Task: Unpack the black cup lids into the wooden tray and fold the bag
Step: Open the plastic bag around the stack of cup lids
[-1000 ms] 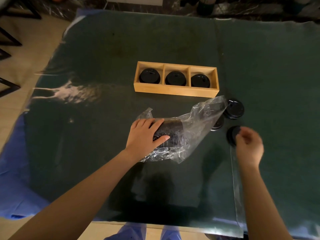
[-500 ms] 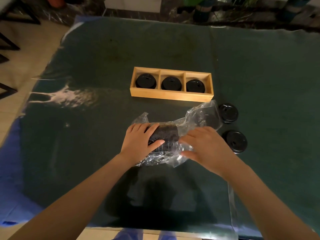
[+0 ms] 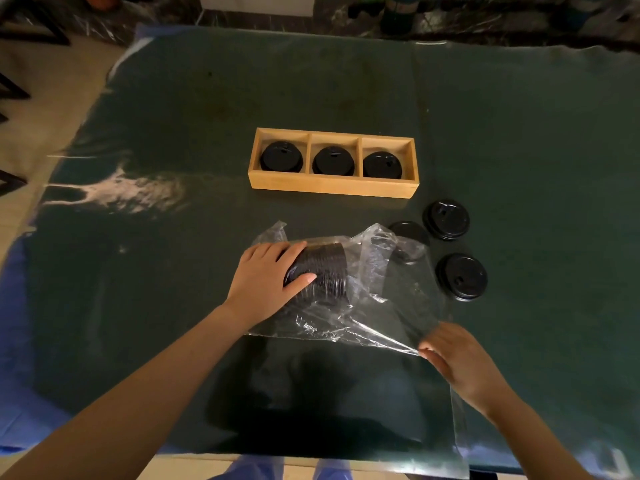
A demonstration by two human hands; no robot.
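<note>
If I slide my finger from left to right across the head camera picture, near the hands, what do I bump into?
Left hand → stack of black lids inside the clear plastic bag → right hand, whose grip pinches the bag's edge.

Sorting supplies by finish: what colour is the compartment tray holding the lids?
Light natural wood, a pale tan; the wooden tray shows best in the head view.

We observed a table (image 3: 173, 323) under dark green covering. On it lay a wooden tray (image 3: 332, 185), a clear plastic bag (image 3: 374, 306) and three loose black lids (image 3: 461, 276).
</note>
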